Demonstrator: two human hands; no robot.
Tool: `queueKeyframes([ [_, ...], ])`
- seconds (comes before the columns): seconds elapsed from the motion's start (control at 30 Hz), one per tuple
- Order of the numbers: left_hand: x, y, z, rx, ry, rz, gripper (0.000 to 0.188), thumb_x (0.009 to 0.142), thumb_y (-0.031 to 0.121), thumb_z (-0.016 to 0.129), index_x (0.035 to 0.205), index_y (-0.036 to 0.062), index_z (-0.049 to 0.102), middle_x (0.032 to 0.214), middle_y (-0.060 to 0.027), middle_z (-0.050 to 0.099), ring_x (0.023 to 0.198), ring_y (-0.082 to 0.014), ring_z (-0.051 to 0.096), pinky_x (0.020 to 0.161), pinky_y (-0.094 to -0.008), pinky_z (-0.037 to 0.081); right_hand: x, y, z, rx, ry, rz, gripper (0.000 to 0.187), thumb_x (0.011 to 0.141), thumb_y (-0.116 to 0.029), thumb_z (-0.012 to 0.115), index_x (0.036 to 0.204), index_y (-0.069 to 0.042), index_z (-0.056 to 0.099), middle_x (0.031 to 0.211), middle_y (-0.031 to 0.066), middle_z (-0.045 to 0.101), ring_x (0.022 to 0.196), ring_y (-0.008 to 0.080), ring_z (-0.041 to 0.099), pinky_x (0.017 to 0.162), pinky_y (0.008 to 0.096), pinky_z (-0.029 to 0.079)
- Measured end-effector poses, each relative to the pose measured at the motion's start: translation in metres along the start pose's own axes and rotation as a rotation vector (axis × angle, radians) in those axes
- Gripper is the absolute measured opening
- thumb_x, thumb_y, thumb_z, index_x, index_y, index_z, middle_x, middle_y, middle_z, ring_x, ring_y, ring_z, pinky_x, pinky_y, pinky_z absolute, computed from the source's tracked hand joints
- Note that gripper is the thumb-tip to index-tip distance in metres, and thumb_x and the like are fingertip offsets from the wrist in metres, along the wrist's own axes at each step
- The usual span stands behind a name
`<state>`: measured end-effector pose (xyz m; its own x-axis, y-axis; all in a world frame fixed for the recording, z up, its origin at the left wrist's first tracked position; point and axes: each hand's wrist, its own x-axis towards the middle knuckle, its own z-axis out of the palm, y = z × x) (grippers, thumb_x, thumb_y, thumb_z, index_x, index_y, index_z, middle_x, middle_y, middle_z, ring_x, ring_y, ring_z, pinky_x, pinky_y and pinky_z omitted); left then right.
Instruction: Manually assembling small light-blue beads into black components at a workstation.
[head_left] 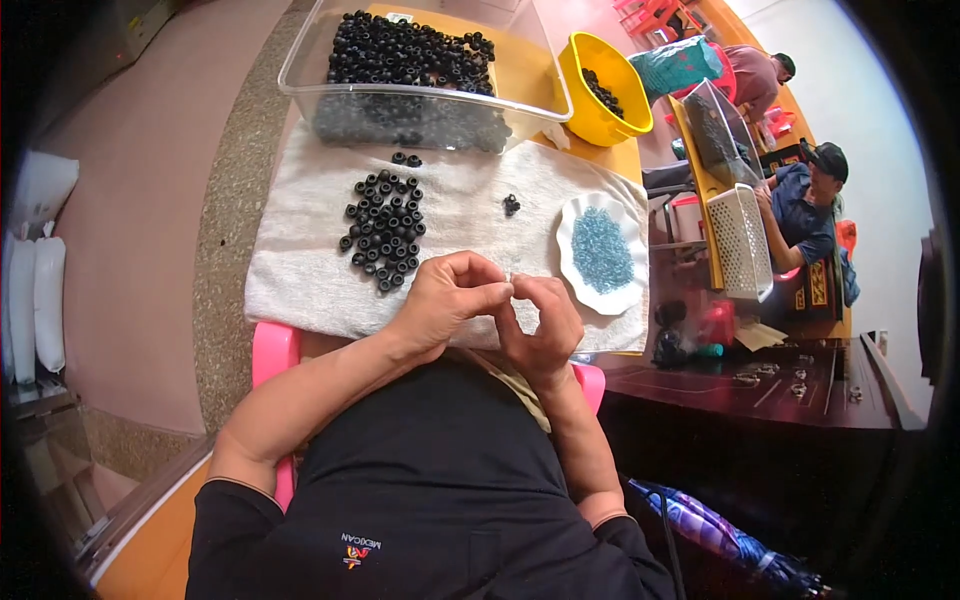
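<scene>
Over white cloth [470, 190], both hands [435, 305] [548, 328], fingertips [494, 294] together

Pinkish floor [125, 250], speckled floor strip [232, 190]

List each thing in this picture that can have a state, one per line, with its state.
Left hand: fingers pinched
Right hand: fingers pinched
Clear bin: open, partly filled with black pieces
Yellow tub: open, some black pieces inside
White dish: filled with blue pieces
Cloth: spread, wrinkled
Black pile: loose on cloth
Umbrella: folded
</scene>
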<state>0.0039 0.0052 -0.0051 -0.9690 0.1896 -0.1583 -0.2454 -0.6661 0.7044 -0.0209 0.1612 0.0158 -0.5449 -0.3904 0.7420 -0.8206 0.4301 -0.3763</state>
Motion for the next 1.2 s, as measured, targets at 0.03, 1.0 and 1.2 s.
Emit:
queueKeyframes([
  [0.03, 0.0, 0.001, 0.0, 0.002, -0.007, 0.0, 0.011, 0.087, 0.003, 0.069, 0.096, 0.0009, 0.062, 0.093, -0.0064, 0.067, 0.083, -0.0145, 0.066, 0.079, -0.0302, 0.056, 0.001, 0.0, 0.0, -0.002, 0.003, -0.002, 0.036, 0.068, 0.006, 0.076, 0.101, -0.001, 0.061, 0.088, 0.0148, 0.067, 0.075, 0.0278, 0.066, 0.065, 0.0337, 0.053],
  [1.0, -0.002, -0.001, 0.008, 0.095, 0.077, -0.002, 0.016, 0.089, 0.01, 0.07, 0.1, 0.0011, 0.062, 0.09, -0.0051, 0.066, 0.079, -0.011, 0.064, 0.073, -0.0273, 0.057, 0.022, 0.027, -0.038, 0.212, -0.273, 0.521, 0.026, 0.078, -0.003, 0.076, 0.101, 0.002, 0.065, 0.076, 0.0067, 0.063, 0.067, 0.0107, 0.059, 0.063, 0.0262, 0.049],
  [1.2, -0.002, -0.006, 0.009, 0.113, 0.092, 0.025, 0.014, 0.089, 0.01, 0.07, 0.097, 0.0015, 0.063, 0.087, -0.0039, 0.065, 0.077, -0.0099, 0.062, 0.07, -0.0262, 0.056, 0.094, 0.141, -0.082, 0.191, -0.398, 0.661, 0.026, 0.078, -0.002, 0.073, 0.101, 0.008, 0.067, 0.084, 0.0052, 0.069, 0.076, 0.0093, 0.063, 0.068, 0.0231, 0.05],
])
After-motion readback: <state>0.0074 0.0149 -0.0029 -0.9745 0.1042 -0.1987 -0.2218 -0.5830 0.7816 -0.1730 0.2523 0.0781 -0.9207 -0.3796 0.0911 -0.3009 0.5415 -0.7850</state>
